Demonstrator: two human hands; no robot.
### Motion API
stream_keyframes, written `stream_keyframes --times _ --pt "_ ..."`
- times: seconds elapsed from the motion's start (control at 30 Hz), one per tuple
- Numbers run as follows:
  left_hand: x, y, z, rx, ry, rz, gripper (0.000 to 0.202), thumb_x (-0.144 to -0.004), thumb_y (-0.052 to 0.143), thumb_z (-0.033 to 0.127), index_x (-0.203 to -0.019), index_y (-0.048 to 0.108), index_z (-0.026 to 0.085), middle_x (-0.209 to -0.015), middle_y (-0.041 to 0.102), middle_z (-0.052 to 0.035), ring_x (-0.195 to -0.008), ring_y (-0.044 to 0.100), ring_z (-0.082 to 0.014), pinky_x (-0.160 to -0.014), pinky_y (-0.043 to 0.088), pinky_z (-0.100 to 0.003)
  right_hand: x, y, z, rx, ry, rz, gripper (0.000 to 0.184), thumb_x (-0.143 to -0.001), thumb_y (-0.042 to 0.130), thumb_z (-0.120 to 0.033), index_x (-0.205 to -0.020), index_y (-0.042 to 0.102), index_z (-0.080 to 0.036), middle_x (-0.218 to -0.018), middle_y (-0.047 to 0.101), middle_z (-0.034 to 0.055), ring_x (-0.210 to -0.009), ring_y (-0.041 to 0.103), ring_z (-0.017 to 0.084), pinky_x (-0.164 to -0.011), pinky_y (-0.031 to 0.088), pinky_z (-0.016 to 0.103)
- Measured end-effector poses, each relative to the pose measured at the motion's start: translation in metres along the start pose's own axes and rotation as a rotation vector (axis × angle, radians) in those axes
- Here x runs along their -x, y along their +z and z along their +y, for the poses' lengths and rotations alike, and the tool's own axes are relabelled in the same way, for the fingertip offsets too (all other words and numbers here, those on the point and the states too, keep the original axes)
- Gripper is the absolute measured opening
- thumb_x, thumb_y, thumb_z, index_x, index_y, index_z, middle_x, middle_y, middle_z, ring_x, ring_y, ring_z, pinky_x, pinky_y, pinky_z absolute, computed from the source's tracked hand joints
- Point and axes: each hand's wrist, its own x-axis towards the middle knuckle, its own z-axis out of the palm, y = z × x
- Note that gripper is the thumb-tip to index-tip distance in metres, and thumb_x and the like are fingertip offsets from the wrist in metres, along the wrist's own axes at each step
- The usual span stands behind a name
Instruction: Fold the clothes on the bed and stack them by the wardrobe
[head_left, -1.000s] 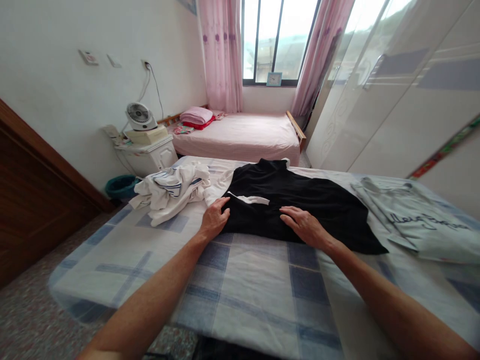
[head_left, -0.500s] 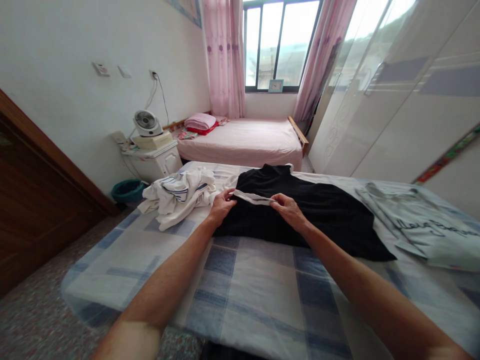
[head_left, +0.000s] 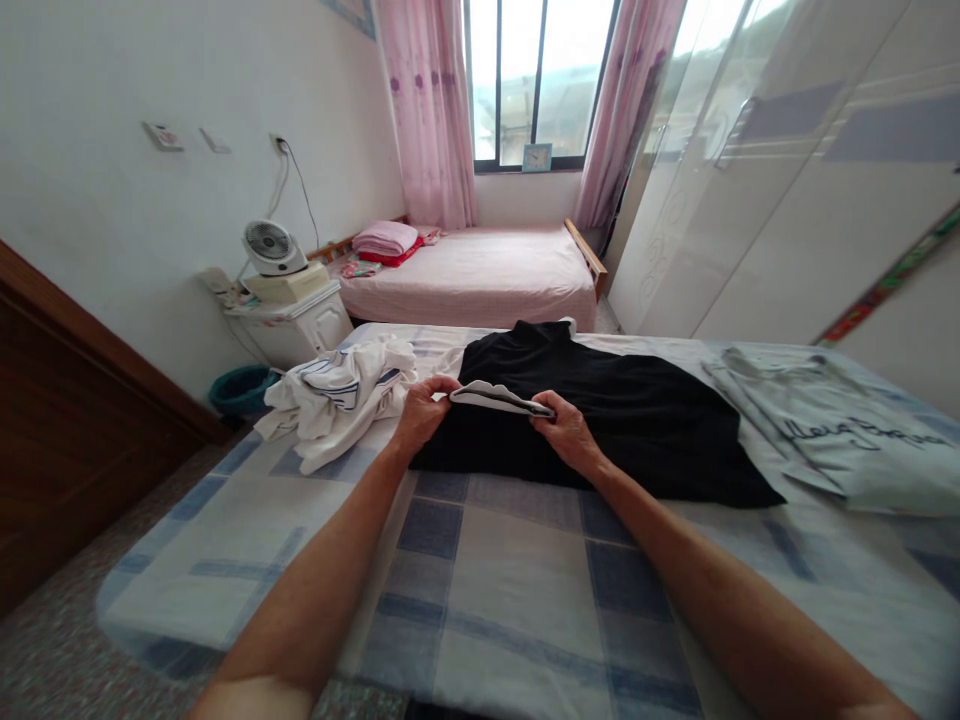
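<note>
A black shirt (head_left: 622, 415) with white trim lies spread over the checked sheet (head_left: 517, 570) in front of me. Pinched at the left end of its white band (head_left: 491, 400) is my left hand (head_left: 426, 410). My right hand (head_left: 566, 432) grips the other end, fingers closed on the edge. Between the two hands the band is stretched, with a dark gap showing along it. Whether it is a collar or a cuff I cannot tell. To the left is a crumpled white garment (head_left: 337, 395) with dark stripes.
On the right lies a pale shirt (head_left: 862, 440) with dark lettering. Beyond stands a pink bed (head_left: 480, 265) under the window. A fan (head_left: 271, 247) sits on the white nightstand (head_left: 300, 325), beside a teal bin (head_left: 244, 390). A white wardrobe (head_left: 787, 230) lines the right.
The white band has parted more, showing a wider dark gap. Both hands keep hold of it. The whole view has shifted slightly.
</note>
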Motion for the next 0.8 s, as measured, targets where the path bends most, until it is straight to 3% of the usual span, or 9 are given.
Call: stream_keyframes --times 0.07,0.17,0.33,0.4,0.57,0.67,0.73,0.8 --pt "0.001 -0.004 0.003 -0.086 0.129 -0.042 0.012 -0.063 0.05 0.016 -0.06 0.062 0.018 -0.072 0.065 -0.001 -0.072 0.061 -0.0154 -0.073 0.048 -0.028 0.003 -0.004 -0.001 0.065 -0.123 -0.02 0.014 -0.07 0.047 -0.014 -0.079 0.054 -0.021 -0.074 0.053 -0.0019 -0.069 0.049 0.013 -0.066 0.039 0.025" --pt "0.003 -0.01 0.0 -0.238 0.252 -0.139 0.018 -0.061 0.045 0.012 -0.051 0.057 0.019 -0.081 0.067 -0.004 -0.082 0.062 -0.017 -0.082 0.047 -0.031 0.008 -0.01 -0.002 0.258 -0.302 -0.138 0.026 -0.064 0.043 -0.003 -0.08 0.056 -0.021 -0.09 0.059 0.0027 -0.086 0.052 0.016 -0.078 0.039 0.028" --pt "0.008 -0.015 -0.013 -0.54 0.237 -0.305 0.024 -0.06 0.04 0.011 -0.048 0.058 0.02 -0.093 0.07 -0.0045 -0.083 0.063 -0.0171 -0.083 0.049 -0.032 0.011 -0.018 -0.002 0.506 -0.388 -0.287 0.034 -0.065 0.044 0.001 -0.082 0.061 -0.022 -0.108 0.061 0.0039 -0.099 0.051 0.018 -0.082 0.035 0.033" --pt "0.009 -0.016 -0.012 -0.617 0.226 -0.29 0.025 -0.061 0.04 0.01 -0.049 0.06 0.02 -0.095 0.07 -0.0055 -0.083 0.063 -0.0184 -0.084 0.049 -0.034 0.011 -0.019 -0.003 0.499 -0.365 -0.285 0.037 -0.065 0.043 0.002 -0.083 0.063 -0.023 -0.108 0.062 0.0035 -0.102 0.052 0.019 -0.083 0.035 0.034" --pt "0.016 -0.002 0.008 -0.657 0.324 -0.087 0.028 -0.073 0.042 0.009 -0.07 0.068 0.021 -0.098 0.068 -0.0044 -0.093 0.062 -0.019 -0.091 0.046 -0.034 0.013 -0.019 -0.02 0.42 -0.374 -0.202 0.044 -0.064 0.038 0.005 -0.084 0.065 -0.023 -0.106 0.063 0.0032 -0.104 0.051 0.018 -0.086 0.035 0.035" --pt "0.023 0.014 0.007 -0.644 0.394 -0.226 0.031 -0.083 0.043 0.019 -0.1 0.069 0.022 -0.12 0.062 -0.0044 -0.114 0.054 -0.0195 -0.101 0.04 -0.034 0.018 -0.014 -0.026 0.433 -0.408 -0.228 0.039 -0.068 0.039 0.004 -0.082 0.065 -0.022 -0.1 0.064 0.0027 -0.097 0.052 0.017 -0.085 0.037 0.032" --pt "0.027 0.022 -0.003 -0.704 0.371 -0.373 0.039 -0.087 0.045 0.031 -0.122 0.059 0.021 -0.136 0.052 -0.0058 -0.131 0.039 -0.023 -0.108 0.031 -0.039 0.022 -0.009 -0.024 0.482 -0.389 -0.287 0.034 -0.071 0.041 0.003 -0.077 0.064 -0.022 -0.094 0.064 0.0023 -0.09 0.052 0.016 -0.08 0.038 0.03" --pt "0.028 0.026 -0.016 -0.78 0.305 -0.466 0.051 -0.087 0.046 0.041 -0.133 0.049 0.019 -0.143 0.043 -0.0084 -0.137 0.028 -0.0265 -0.111 0.025 -0.044 0.024 -0.005 -0.019 0.529 -0.35 -0.342 0.032 -0.071 0.043 0.002 -0.074 0.064 -0.022 -0.09 0.063 0.0021 -0.085 0.052 0.016 -0.075 0.039 0.028"
